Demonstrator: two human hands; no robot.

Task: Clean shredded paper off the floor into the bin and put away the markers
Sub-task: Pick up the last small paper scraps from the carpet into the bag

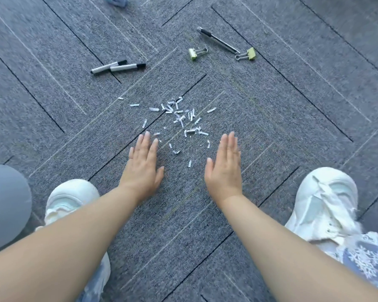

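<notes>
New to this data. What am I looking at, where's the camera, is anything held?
There is no machine here. A single camera worn on a person's head looks down at their bare arms. The left hand and right hand are flat and open and hold nothing. They sit on either side of scattered shredded paper on grey carpet. Farther off lie two black-capped markers that touch each other, two yellow-green binder clips and a utility knife. White shoes show at the bottom. No bin is in view.

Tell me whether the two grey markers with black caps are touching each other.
Touching: the head view shows one end of the right marker lying against the left marker, no carpet between.
</notes>
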